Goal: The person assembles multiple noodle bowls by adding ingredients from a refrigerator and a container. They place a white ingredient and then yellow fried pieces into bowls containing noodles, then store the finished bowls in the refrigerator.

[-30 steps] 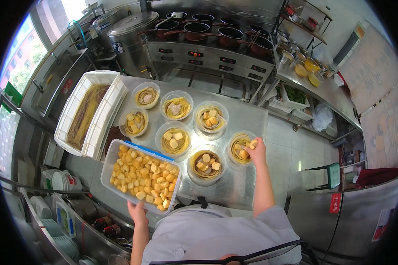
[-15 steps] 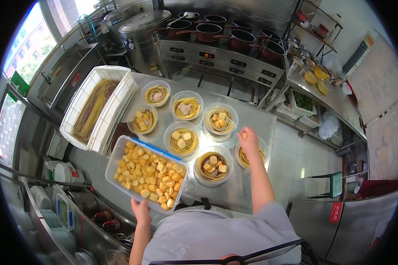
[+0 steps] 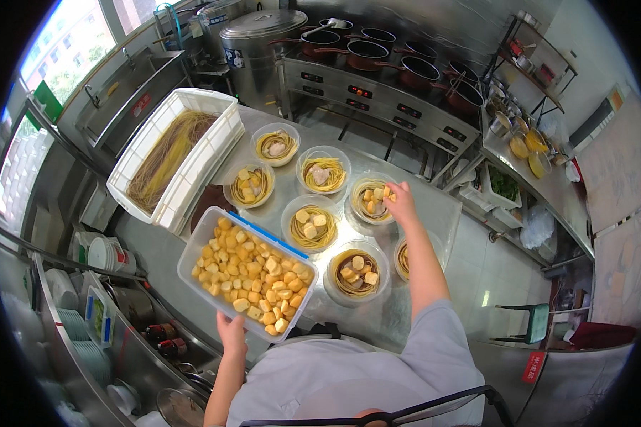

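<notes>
At left, tub (image 3: 194,249) lengthwise toward lower-right

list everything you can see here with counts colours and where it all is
clear bowls: seven, transparent, on the table
yellow noodles: in the bowls and white crate
golden cubes: many, in the tub and most bowls
clear tub: one, blue-edged, near side
white crate: at least one, table's left end
steel table: one, silver, centre
pots: about eight, reddish-brown, on the stove
stove: one, silver, behind
stool: one, green, right
hands: two, bare; left hand gripping the tub, right hand pinching a cube over a bowl
</notes>
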The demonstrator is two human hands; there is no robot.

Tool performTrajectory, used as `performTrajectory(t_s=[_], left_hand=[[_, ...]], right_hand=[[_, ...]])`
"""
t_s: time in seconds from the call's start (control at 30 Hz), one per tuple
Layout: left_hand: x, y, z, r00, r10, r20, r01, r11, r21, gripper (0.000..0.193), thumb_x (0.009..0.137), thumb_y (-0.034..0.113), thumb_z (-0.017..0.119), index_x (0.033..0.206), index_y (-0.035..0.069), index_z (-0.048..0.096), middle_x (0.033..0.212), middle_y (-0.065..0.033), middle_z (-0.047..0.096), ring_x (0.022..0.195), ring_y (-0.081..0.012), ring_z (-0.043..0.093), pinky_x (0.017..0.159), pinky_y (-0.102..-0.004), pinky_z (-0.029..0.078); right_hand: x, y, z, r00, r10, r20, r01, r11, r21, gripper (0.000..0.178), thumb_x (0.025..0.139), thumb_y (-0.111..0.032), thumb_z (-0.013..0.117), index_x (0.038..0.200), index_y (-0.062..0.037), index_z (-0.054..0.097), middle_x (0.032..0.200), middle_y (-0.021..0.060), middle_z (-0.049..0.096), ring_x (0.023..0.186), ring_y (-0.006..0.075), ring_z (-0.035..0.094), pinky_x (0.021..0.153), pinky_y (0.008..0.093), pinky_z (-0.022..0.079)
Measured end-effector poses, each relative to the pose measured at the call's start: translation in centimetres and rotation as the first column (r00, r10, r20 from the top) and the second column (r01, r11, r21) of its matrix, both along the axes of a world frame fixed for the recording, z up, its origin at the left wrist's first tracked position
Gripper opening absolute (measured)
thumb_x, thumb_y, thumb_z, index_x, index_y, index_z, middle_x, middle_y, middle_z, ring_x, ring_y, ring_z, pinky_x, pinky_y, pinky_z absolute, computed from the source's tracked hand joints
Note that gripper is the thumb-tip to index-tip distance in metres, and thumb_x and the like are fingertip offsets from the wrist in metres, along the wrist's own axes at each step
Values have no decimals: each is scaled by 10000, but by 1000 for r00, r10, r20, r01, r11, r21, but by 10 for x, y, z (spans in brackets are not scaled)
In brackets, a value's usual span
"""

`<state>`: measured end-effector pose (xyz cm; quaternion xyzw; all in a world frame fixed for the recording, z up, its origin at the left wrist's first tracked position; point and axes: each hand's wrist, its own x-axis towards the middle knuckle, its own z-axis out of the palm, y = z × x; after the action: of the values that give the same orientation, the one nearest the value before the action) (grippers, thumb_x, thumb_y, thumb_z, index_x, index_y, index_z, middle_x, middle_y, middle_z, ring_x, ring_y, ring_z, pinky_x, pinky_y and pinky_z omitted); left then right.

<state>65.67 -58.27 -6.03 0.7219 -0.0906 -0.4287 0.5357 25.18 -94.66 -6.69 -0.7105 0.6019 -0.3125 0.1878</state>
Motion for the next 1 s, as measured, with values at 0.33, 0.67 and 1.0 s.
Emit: performTrajectory(t_s=[0.33,0.67,1.0], left_hand=[[-1,-1,2,1000,29,-2,-29,999,-20,616,777,-24,542,1370,117,449,1053,-57,595,873,-164,591,643,-295,497],[-1,0,5,1000,6,-11,-6,1000,-8,656,779,-34,535,1407,114,415,1117,-75,584,913,-181,600,692,-322,525],[6,6,-9,999,-23,24,23,1000,-6,625,776,-22,546,1378,106,435,1065,-75,596,870,-173,594,648,-298,507]], right_hand=[[15,-4,-3,992,-14,126,30,991,-130,312,745,-77,748,1042,-29,663,1046,143,587,947,320,598,853,389,496],[11,7,5,990,-104,95,115,987,-111,250,718,-127,796,907,-26,667,946,127,609,908,311,602,814,386,493],[38,18,4,912,-144,385,140,989,38,292,771,-220,795,890,-17,622,868,108,620,839,254,608,772,344,481]])
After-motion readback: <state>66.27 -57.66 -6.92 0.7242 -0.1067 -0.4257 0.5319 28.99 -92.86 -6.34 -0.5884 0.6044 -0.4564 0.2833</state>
